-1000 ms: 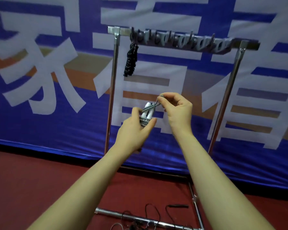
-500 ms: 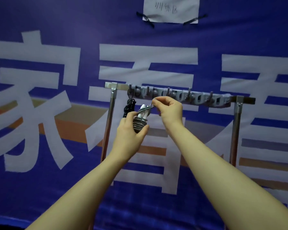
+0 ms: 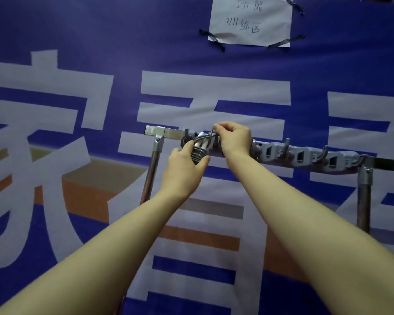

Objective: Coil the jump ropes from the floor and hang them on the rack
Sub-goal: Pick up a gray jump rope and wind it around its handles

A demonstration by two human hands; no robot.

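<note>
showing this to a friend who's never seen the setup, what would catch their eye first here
Probably the two bare arms reaching up the middle: the left hand grips a coiled jump rope while the right hand pinches its loop at the rack's hook strip. Behind them, a blue banner with huge white characters fills the view, with a taped paper note at the top.

1 coiled jump rope (image 3: 199, 151), w/ 2 white handle ends poking out the top. 2 hands on it: left hand (image 3: 184, 170), right hand (image 3: 233, 138). 1 rack (image 3: 328, 158) w/ 2 upright posts showing. Hooks on its rail: 4 clear (any behind the hands can't be counted). 1 paper sign (image 3: 250, 20), 4 black tape strips at its corners. 1 banner (image 3: 77, 42) behind.
</note>
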